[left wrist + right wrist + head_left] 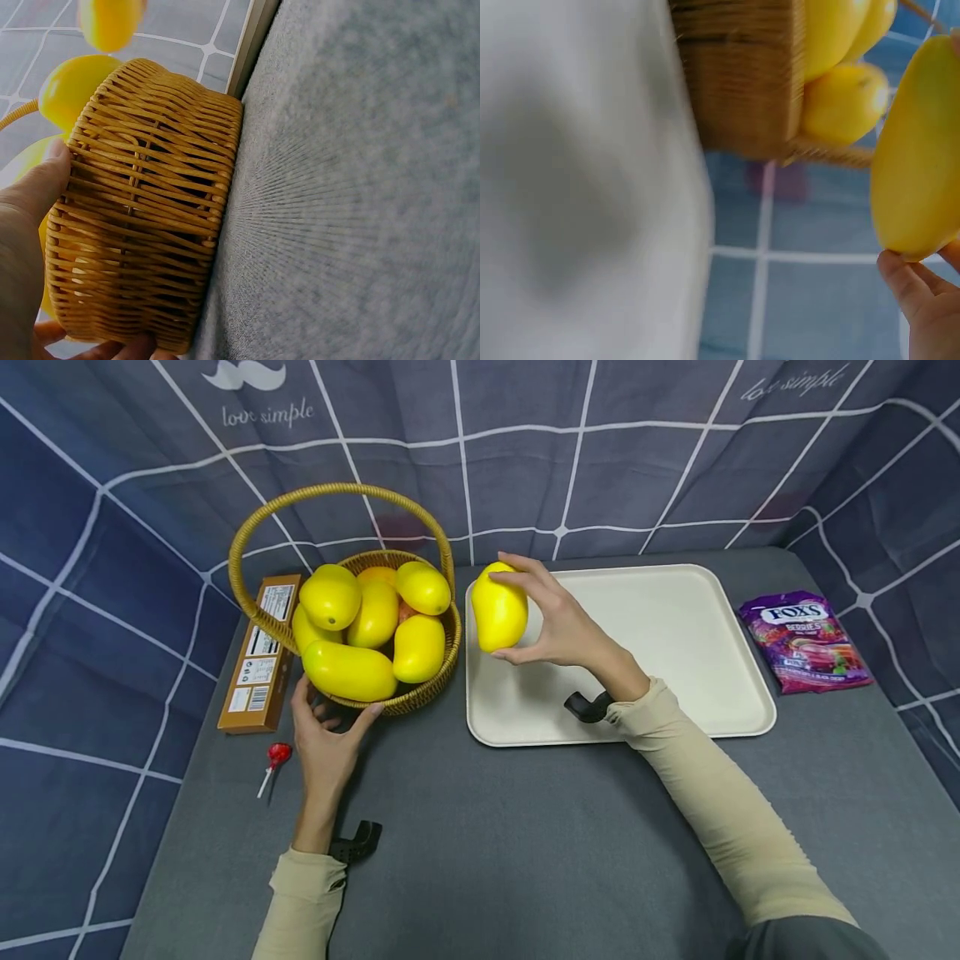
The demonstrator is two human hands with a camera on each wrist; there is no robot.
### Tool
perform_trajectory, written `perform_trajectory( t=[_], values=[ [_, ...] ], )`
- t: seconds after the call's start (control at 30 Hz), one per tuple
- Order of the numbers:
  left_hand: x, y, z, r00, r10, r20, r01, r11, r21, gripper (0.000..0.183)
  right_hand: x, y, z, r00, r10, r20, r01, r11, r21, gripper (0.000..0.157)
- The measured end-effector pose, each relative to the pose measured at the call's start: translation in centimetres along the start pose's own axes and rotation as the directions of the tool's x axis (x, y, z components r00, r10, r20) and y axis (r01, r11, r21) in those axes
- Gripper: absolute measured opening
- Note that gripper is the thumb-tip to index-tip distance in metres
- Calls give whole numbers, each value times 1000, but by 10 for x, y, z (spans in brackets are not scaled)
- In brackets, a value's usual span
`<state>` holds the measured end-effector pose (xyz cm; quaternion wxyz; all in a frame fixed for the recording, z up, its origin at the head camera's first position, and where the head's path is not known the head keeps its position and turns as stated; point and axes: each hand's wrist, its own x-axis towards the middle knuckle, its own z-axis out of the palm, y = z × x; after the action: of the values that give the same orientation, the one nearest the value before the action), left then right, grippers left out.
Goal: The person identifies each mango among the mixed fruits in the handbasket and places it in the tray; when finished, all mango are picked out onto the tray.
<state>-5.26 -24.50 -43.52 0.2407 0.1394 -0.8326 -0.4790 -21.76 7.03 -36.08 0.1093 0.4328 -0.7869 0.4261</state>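
My right hand [566,625] holds a yellow mango [497,610] by its ends between fingers and thumb, above the left part of a white tray [690,635]. In the right wrist view the fingertips touch one end of that mango [919,157]. A wicker basket [431,692] with a tall handle stands left of the tray, heaped with several yellow mangoes [349,672]. At its near side my left hand [326,752] grips the basket. The left wrist view has the thumb at the basket's rim and the other fingers around its woven side [150,202], partly hidden.
Left of the basket lies a long brown box [258,660] with labels, partly behind the handle. A red lollipop [277,756] lies near my left hand. To the tray's right is a purple Foxs candy bag [806,643]. Checked blue cloth [517,477] hangs behind.
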Motion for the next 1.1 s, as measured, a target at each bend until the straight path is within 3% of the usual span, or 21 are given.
perform_trajectory(
  t=[0.17, 0.27, 0.47, 0.7, 0.9, 1.1],
  values=[
    [-1, -1, 0, 1000, -1, 4, 1, 1000, 4, 98, -6, 28, 4, 984, 174, 43, -177, 981, 84, 87],
    [-1, -1, 0, 1000, -4, 4, 4, 1000, 7, 98, -7, 40, 6, 969, 235, 74, -243, 962, 122, 89],
    [-1, -1, -1, 1000, -1, 3, 1, 1000, 5, 99, -4, 55, 9, 962, 251, 112, -268, 946, 184, 90],
    [0, 0, -1, 1000, 7, 5, -7, 1000, 0, 98, 0, 71, 11, 952, 266, 155, -288, 947, 142, 86],
    [0, 0, -1, 1000, 4, 7, -4, 1000, 0, 99, 4, 82, 16, 941, 280, 191, -313, 934, 173, 87],
    [0, 0, -1, 1000, 5, 6, -5, 1000, -2, 99, 11, 67, 13, 922, 309, 235, -353, 919, 176, 85]
  ],
)
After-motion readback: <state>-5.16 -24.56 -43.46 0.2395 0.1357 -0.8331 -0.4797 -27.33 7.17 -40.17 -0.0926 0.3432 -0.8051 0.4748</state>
